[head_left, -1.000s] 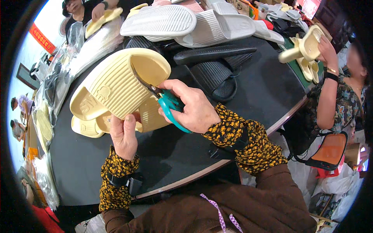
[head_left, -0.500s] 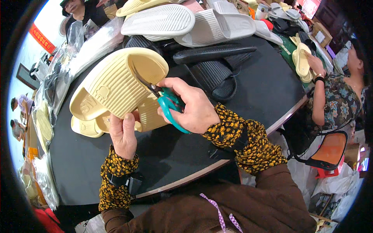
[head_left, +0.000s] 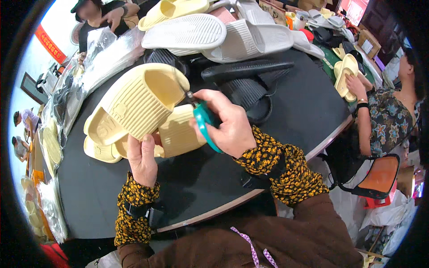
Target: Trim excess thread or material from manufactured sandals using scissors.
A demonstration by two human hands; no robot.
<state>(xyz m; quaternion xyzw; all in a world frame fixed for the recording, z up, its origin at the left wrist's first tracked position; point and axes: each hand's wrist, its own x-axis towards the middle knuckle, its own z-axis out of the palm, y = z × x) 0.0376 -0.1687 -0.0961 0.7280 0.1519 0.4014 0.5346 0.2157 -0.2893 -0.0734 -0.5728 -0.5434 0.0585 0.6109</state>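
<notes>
Scissors at the Strap: A Two-Handed Hold on a Cream Slipper

The upper cream slipper point(head_left: 136, 105) is held above the dark table point(head_left: 299, 102), to the left of the landmark, the black ribbed slipper point(head_left: 239, 91). The left hand point(head_left: 143, 154), left of the landmark and nearer the wearer, is clamped on the strap's near edge, thumb outermost. The right hand point(head_left: 228, 123), just on the wearer's side of the landmark, is closed round the teal scissors point(head_left: 203, 123); their blades, blurred, reach the slipper's rim, and contact cannot be told.

Good practice, as judged here: the left pinch should brace the strap well clear of the blades; the blades should lie flat along the foam, tips turned outward, and take short, light snips, since soft foam probably nicks easily.

Orientation: the long axis runs obliquely. The end with pressed lettering points away from the landmark, slanting toward the wearer; the other points roughly toward it. Which is the toe cannot be told. The strap's ribbed face is tilted upward. A lower cream slipper point(head_left: 181, 131) shows beneath.
</notes>
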